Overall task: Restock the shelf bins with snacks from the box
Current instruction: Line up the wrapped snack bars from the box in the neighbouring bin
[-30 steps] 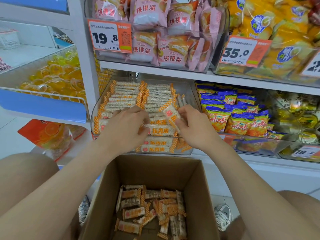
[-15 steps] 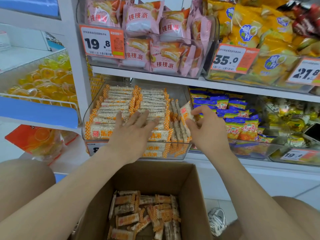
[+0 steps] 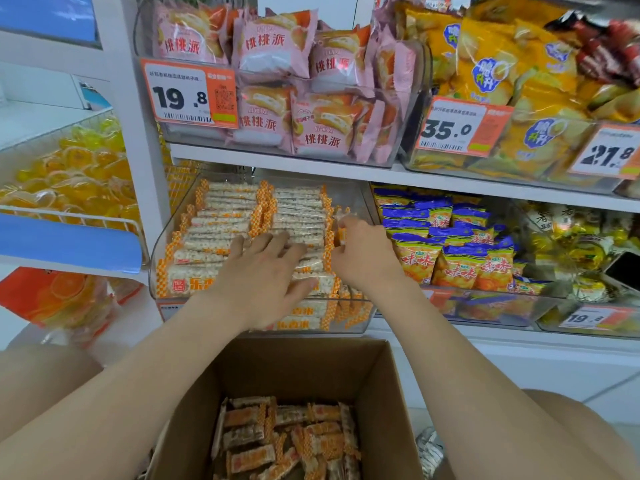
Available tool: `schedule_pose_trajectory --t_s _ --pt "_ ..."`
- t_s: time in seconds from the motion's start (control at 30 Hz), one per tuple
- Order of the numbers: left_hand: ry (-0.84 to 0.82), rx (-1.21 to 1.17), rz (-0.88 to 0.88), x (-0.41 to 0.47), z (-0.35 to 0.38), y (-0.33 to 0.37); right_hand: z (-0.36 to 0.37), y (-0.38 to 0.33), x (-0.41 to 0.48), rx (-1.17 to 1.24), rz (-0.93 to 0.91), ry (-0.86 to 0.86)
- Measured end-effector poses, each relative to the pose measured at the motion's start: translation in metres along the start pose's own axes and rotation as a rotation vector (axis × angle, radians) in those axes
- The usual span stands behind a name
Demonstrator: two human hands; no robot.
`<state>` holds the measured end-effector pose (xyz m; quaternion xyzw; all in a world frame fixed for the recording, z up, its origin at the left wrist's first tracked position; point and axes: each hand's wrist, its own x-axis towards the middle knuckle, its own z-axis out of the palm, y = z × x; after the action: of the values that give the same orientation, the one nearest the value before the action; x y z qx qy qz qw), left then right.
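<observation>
A clear shelf bin [image 3: 157, 271] holds neat rows of orange-and-white rice snack bars [image 3: 225, 216]. My left hand [image 3: 266, 275] lies flat with spread fingers on the stacked bars in the bin's middle. My right hand [image 3: 363, 258] is at the bin's right side, its fingers curled round upright snack bars [image 3: 341, 233] wedged along the right wall. Below, an open cardboard box [image 3: 391, 410] holds several loose bars [image 3: 287, 438] of the same kind.
Above hang bins of pink peach pie packs [image 3: 277, 57] and yellow chip bags [image 3: 491, 74] with price tags [image 3: 190, 93]. Blue-and-yellow snack bags [image 3: 450, 251] fill the bin to the right. A wire basket of yellow jelly cups [image 3: 76, 174] stands left. My knees flank the box.
My left hand has flattened and slid up over the stacked bars. My right hand has carried its bars to the bin's right side and pushed them further back.
</observation>
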<state>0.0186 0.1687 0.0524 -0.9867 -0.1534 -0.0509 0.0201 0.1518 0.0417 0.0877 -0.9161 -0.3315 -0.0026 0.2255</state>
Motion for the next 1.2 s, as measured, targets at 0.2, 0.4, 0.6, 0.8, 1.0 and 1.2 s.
schedule_pose_trajectory --t_s 0.2,0.4,0.6,0.8,1.0,1.2 --pt "-0.020 0.019 0.010 0.001 0.002 -0.003 0.003 -0.006 0.005 -0.200 0.043 -0.006" --pt "-0.013 0.010 0.024 -0.001 0.003 -0.003 0.002 -0.005 -0.002 -0.223 0.044 0.046" --pt "-0.010 0.001 0.021 -0.001 0.002 -0.003 0.012 0.002 0.005 -0.088 0.068 -0.039" --pt "-0.046 0.010 0.006 0.001 0.000 0.000 0.018 0.000 0.004 -0.066 0.007 0.145" --pt "-0.064 0.007 0.016 0.001 -0.003 -0.001 0.008 0.001 0.023 -0.128 0.047 0.269" --pt "-0.070 -0.015 0.035 0.001 -0.004 -0.004 0.013 0.005 0.054 -0.016 0.003 0.007"
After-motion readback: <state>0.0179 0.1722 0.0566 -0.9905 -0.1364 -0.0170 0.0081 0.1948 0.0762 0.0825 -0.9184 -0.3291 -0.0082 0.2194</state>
